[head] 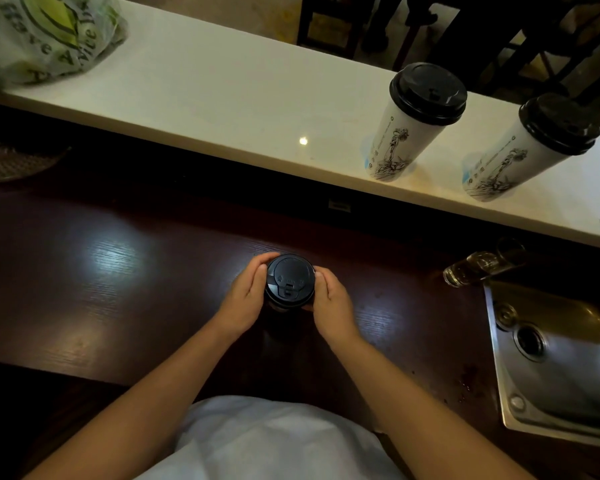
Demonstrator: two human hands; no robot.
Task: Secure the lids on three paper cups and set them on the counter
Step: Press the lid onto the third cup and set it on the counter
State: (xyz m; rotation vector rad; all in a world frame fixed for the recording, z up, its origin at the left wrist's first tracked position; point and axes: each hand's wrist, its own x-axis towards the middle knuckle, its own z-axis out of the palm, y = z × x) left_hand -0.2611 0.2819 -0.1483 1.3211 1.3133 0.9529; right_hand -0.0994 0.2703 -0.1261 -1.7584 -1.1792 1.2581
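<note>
A third paper cup stands on the dark wooden worktop straight below me, and only its black lid [290, 280] shows from above. My left hand [245, 299] wraps the cup's left side, fingers curled around the rim. My right hand [329, 303] holds its right side the same way. Two white printed cups with black lids stand on the raised white counter [222, 98]: one [409, 129] near the middle right, the other [520, 154] further right.
A printed plastic bag [45, 36] lies at the counter's far left. A clear glass [482, 265] lies tipped beside a steel sink [561, 362] at the right. Dark chairs stand beyond the counter. A woven mat [11, 161] sits at the left edge.
</note>
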